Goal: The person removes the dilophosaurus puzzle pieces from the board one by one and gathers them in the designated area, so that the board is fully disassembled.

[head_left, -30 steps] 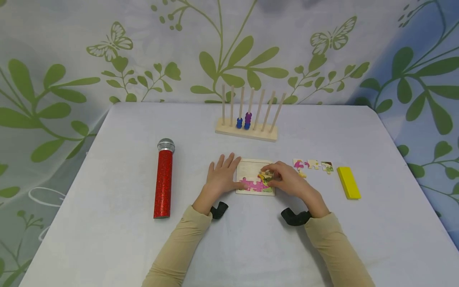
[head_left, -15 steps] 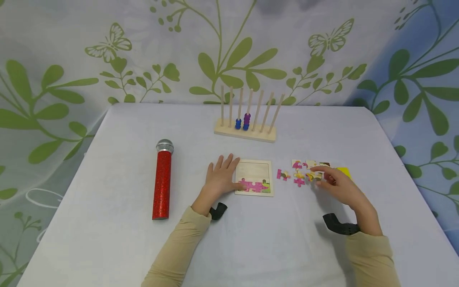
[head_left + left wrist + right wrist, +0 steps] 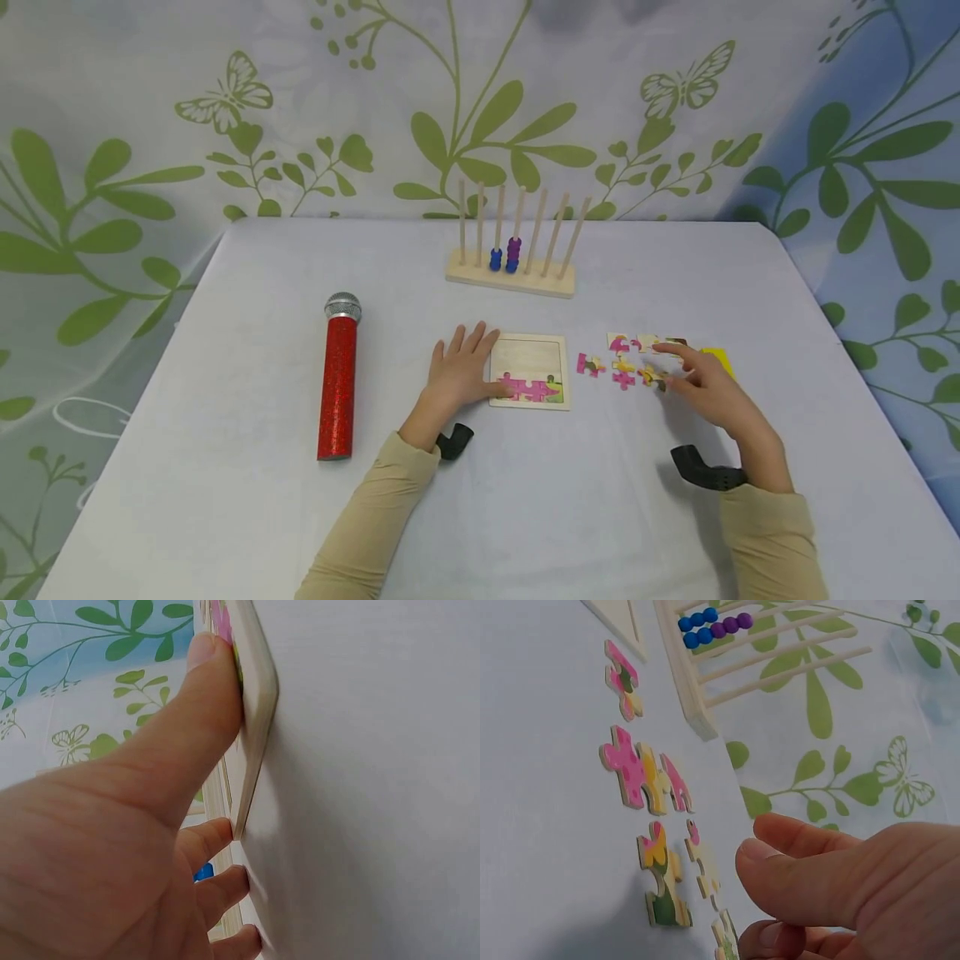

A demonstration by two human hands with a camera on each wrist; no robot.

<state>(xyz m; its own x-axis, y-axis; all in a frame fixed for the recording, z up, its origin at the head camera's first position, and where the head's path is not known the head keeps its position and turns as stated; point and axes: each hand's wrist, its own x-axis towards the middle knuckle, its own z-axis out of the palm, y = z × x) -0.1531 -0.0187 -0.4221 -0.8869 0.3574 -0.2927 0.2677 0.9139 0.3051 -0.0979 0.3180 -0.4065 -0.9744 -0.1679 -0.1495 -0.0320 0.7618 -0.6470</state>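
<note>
1. Well, the left hand [image 3: 459, 377] is resting on the tray [image 3: 532, 352], fingers spread, gripping nothing.
2. The right hand [image 3: 711, 390] is hovering by the loose pieces [image 3: 623, 380] beside the tray, fingers parted, apparently holding nothing; pinching one by its edges is probably serving best.
3. Those pieces are showing pink, yellow and green, with knobbed edges.

Scanning for print now, and nothing can be read: not a word, brand or number! Puzzle pieces [image 3: 623, 380] towards the right edge of the table [image 3: 540, 508], no legible lettering; the red microphone [image 3: 337, 387] nearer the left edge, none either. Past that left edge, white looping strokes [image 3: 88, 432] curl on the printed backdrop [image 3: 300, 100]; whether they're writing, impossible to tell.
</note>
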